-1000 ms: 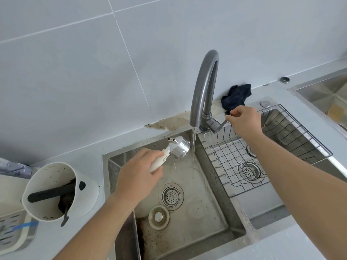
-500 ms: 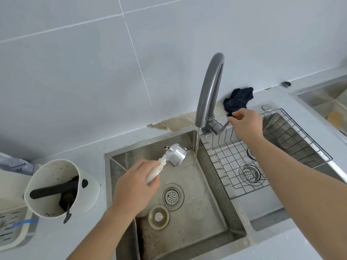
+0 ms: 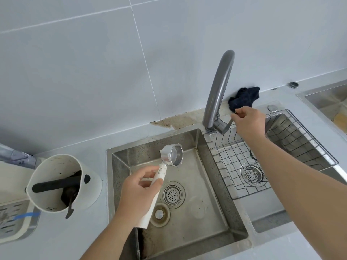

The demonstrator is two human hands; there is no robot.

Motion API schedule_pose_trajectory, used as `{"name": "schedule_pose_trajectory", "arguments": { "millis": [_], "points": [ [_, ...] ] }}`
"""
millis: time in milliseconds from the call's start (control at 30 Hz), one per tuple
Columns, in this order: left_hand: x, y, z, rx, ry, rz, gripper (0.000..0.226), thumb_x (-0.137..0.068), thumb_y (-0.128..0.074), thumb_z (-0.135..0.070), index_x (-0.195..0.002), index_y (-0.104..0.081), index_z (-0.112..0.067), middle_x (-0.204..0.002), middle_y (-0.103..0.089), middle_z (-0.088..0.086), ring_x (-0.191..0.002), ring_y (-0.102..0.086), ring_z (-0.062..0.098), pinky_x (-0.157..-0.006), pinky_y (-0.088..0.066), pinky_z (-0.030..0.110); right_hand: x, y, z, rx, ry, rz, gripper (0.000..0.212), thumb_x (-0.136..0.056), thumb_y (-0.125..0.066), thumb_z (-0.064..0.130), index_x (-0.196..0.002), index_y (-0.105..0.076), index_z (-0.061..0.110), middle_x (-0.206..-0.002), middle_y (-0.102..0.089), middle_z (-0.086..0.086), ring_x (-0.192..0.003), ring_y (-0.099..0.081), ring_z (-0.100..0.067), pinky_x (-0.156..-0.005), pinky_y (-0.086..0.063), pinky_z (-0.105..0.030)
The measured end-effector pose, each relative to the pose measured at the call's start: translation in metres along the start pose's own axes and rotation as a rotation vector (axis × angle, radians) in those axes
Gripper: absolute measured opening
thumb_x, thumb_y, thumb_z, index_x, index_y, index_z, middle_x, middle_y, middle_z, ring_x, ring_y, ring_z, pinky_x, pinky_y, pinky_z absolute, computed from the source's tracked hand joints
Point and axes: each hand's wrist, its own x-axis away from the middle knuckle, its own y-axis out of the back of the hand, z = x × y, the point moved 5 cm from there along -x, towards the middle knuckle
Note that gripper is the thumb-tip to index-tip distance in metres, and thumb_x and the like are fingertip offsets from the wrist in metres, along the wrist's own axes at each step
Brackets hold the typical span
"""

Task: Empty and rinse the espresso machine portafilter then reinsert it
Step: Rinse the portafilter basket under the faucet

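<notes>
My left hand (image 3: 139, 191) grips the white handle of the portafilter (image 3: 171, 155) over the left sink basin (image 3: 216, 218). Its metal basket faces right and looks empty inside. It hangs left of and below the grey faucet (image 3: 218, 89) spout. My right hand (image 3: 247, 120) is closed on the thin faucet lever (image 3: 229, 122) at the tap's base. No water stream shows under the spout.
A white knock box (image 3: 62, 182) with a black bar and dark grounds stands on the counter at left. A round drain strainer (image 3: 172, 194) and a loose plug (image 3: 159, 214) lie in the basin. A wire rack (image 3: 281, 152) sits in the right basin; a dark cloth (image 3: 244, 98) lies behind.
The water stream running from the spout has stopped. My left hand has drawn the portafilter left, away from the spout, and turned its basket opening into view. My right hand stays on the lever.
</notes>
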Motion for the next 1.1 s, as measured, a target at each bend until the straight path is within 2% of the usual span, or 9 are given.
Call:
{"name": "schedule_pose_trajectory", "arguments": {
  "millis": [133,300,500,633,767,833,933,1033,1100],
  "points": [
    [0.005,-0.006,0.000,0.144,0.112,0.032,0.032,-0.079,-0.073,-0.002,-0.097,-0.075,-0.029,-0.091,-0.074,0.001,-0.061,-0.071,0.016,-0.043,-0.051,0.026,0.006,-0.003,-0.001,-0.040,-0.015,-0.005,0.027,-0.095,-0.060,0.021,-0.119,-0.068,0.009,-0.099,-0.071,-0.004,-0.086,-0.064,-0.020,-0.079,-0.053,-0.033],
    [0.007,-0.005,-0.002,0.215,0.166,0.034,0.033,-0.079,-0.072,-0.003,-0.096,-0.077,-0.030,-0.089,-0.076,0.002,-0.072,-0.073,0.037,-0.048,-0.053,0.032,0.012,-0.006,-0.001,-0.025,-0.017,0.015,0.033,-0.099,-0.054,0.023,-0.128,-0.062,0.010,-0.104,-0.073,-0.010,-0.082,-0.064,-0.024,-0.078,-0.056,-0.038],
    [0.017,-0.002,-0.003,0.241,0.182,0.032,0.034,-0.079,-0.072,-0.002,-0.093,-0.078,-0.033,-0.090,-0.075,0.004,-0.074,-0.073,0.038,-0.050,-0.054,0.033,0.021,-0.005,-0.007,-0.082,-0.088,0.098,0.048,-0.098,-0.043,0.009,-0.144,-0.049,0.021,-0.129,-0.064,-0.005,-0.058,-0.054,-0.016,-0.050,-0.048,-0.028],
    [0.027,-0.001,0.000,0.282,0.222,0.035,0.033,-0.080,-0.072,-0.001,-0.094,-0.078,-0.030,-0.095,-0.074,0.007,-0.071,-0.073,0.036,-0.046,-0.053,0.031,0.020,0.000,-0.012,-0.194,-0.177,0.189,0.055,-0.096,-0.044,0.003,-0.145,-0.048,0.027,-0.140,-0.056,-0.001,-0.054,-0.048,-0.011,-0.045,-0.040,-0.023],
    [0.034,0.002,-0.005,0.335,0.245,0.043,0.031,-0.083,-0.068,0.001,-0.105,-0.074,-0.020,-0.096,-0.073,0.011,-0.064,-0.073,0.022,-0.040,-0.050,0.027,0.028,0.010,-0.010,-0.191,-0.173,0.167,0.056,-0.090,-0.044,0.007,-0.140,-0.053,0.031,-0.160,-0.032,0.009,-0.082,-0.054,-0.016,-0.048,-0.039,-0.023],
    [0.037,0.002,-0.008,0.367,0.257,0.053,0.029,-0.085,-0.067,0.000,-0.107,-0.073,-0.019,-0.089,-0.075,0.008,-0.064,-0.073,0.022,-0.038,-0.049,0.027,0.041,0.016,-0.010,-0.246,-0.204,0.088,0.055,-0.086,-0.048,0.014,-0.135,-0.056,0.035,-0.149,-0.047,0.005,-0.078,-0.049,-0.013,-0.052,-0.040,-0.025],
    [0.041,0.004,-0.008,0.425,0.278,0.053,0.026,-0.086,-0.067,-0.003,-0.106,-0.072,-0.018,-0.090,-0.075,0.010,-0.067,-0.074,0.021,-0.038,-0.049,0.027,0.085,0.017,-0.004,-0.405,-0.281,0.104,0.039,-0.090,-0.054,0.014,-0.125,-0.063,0.027,-0.100,-0.065,0.006,-0.062,-0.049,-0.014,-0.060,-0.050,-0.034],
    [0.043,0.005,-0.008,0.458,0.287,0.067,0.027,-0.087,-0.067,-0.007,-0.109,-0.072,-0.022,-0.090,-0.076,0.013,-0.068,-0.073,0.021,-0.042,-0.051,0.028,0.159,-0.013,0.001,-0.509,-0.356,0.336,0.013,-0.092,-0.060,0.011,-0.096,-0.072,0.014,-0.093,-0.072,-0.004,-0.079,-0.064,-0.023,-0.084,-0.057,-0.044],
    [0.043,0.005,-0.007,0.451,0.289,0.064,0.028,-0.087,-0.067,-0.011,-0.109,-0.072,-0.027,-0.089,-0.076,0.013,-0.067,-0.070,0.024,-0.048,-0.053,0.030,0.211,-0.040,0.006,-0.559,-0.408,0.535,0.014,-0.092,-0.063,0.011,-0.083,-0.073,0.008,-0.084,-0.071,-0.016,-0.070,-0.064,-0.022,-0.071,-0.057,-0.038]
  ]
}}
